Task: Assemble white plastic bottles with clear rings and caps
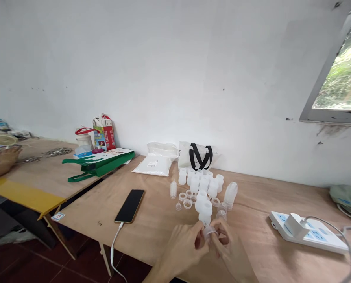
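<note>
Pinching clr plastic pc, L hand & R hand curled inward, both clamped on it, forearms converging

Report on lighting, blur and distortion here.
Head view: window partly washed out and leaning, perhaps lens distortion; head view: soft shadow below the power strip; head view: clear piece between left hand and right hand looks slightly blurred.

- Glare is seen in the window, upper right; the wall is softly lit.
- The floor, lower left, is shadowed.
- Frame edges are stretched.
- Detail around the fingers is softened.
</note>
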`<state>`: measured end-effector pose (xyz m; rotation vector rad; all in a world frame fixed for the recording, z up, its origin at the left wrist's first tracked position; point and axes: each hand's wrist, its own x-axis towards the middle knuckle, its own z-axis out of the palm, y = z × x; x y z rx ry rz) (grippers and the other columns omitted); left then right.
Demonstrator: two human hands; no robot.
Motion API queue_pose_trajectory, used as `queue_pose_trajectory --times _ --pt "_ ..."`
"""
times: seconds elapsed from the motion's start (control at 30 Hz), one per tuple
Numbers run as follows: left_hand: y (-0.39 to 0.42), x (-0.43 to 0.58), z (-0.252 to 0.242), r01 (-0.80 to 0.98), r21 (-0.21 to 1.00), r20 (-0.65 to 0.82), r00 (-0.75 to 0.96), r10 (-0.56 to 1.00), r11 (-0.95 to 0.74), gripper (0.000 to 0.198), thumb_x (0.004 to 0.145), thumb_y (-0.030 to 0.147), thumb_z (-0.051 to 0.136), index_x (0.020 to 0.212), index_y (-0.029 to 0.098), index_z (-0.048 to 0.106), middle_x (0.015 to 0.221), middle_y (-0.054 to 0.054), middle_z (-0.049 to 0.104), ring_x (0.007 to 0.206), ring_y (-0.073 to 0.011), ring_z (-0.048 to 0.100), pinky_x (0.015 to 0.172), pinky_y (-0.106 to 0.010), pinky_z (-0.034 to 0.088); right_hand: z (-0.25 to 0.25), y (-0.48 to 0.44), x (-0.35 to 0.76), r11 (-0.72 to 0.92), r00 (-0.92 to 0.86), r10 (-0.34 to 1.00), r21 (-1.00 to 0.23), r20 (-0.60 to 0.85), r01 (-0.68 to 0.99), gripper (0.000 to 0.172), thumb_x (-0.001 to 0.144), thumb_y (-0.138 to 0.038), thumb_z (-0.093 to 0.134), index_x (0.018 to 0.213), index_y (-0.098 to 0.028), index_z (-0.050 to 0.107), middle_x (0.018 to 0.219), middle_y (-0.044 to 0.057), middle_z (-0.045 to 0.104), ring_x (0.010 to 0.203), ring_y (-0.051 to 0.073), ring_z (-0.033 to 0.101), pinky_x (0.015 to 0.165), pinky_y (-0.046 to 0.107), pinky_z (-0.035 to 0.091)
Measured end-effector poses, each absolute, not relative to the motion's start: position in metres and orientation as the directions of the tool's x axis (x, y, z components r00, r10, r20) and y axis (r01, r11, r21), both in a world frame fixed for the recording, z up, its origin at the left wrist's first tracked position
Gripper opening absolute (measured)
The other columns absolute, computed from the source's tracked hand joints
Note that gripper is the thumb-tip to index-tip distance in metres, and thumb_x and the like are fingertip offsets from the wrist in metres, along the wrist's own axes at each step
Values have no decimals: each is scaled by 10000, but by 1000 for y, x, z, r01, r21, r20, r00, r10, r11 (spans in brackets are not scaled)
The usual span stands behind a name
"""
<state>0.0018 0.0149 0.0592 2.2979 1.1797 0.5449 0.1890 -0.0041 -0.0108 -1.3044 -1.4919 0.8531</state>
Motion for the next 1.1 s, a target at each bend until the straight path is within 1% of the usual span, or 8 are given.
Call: queue_pose_trajectory --times 0.07,0.17,0.3,0.4,0.63,0.87,0.97,1.1 --pt "13 1 62 599 610 116 580 807 -518 120 939 301 570 846 227 583 739 44 682 661 -130 606 579 -244 280 -9 -6 188 188 58 973 -913 224 361 357 962 -590 529 889 -249 603 709 -7 630 585 154 604 488 221 435" --pt "15 -1 63 558 655 105 601 792 -510 196 995 363 533 860 226 568 745 52 660 662 -119 585 587 -230 302 -6 -7 187 191 81 968 -909 236 369 353 955 -590 542 901 -248 614 731 -6 633 568 145 576 500 228 444" --pt "22 -6 60 485 701 144 621 770 -522 353 1037 511 455 881 216 572 751 54 628 676 -112 551 608 -215 326 0 -7 188 189 22 979 -941 204 280 442 933 -652 553 1096 -248 629 796 3 645 537 133 540 476 230 452" --pt "26 -9 58 445 712 176 635 752 -543 430 1060 548 360 918 210 585 777 45 621 686 -113 537 620 -217 336 4 -9 189 171 -42 985 -950 165 263 495 931 -661 559 1191 -246 624 810 8 641 552 137 542 481 229 452" --pt "22 -5 57 480 696 132 646 752 -534 342 1050 495 439 936 220 607 827 38 643 755 -129 568 654 -216 356 3 -11 192 185 -3 980 -903 199 387 489 943 -666 516 1117 -249 702 806 25 692 630 172 585 520 236 451" --pt "24 -15 71 401 764 86 714 695 -506 296 1019 489 519 968 220 629 848 42 633 773 -132 555 691 -204 369 13 -15 194 219 -38 974 -892 222 396 488 917 -673 561 1102 -262 749 731 17 699 552 153 586 479 222 463" --pt "26 -18 75 372 770 100 732 674 -518 284 1025 472 515 989 219 638 843 42 633 765 -129 548 689 -202 364 15 -16 194 219 -73 975 -890 208 400 481 908 -666 583 1143 -276 739 756 19 716 555 154 598 481 217 480" --pt "23 -15 74 408 741 104 715 691 -533 353 1025 520 494 938 211 642 829 37 648 739 -128 548 662 -205 354 9 -15 188 256 18 958 -887 285 385 482 935 -662 532 1040 -252 763 719 27 700 530 151 584 460 214 472"
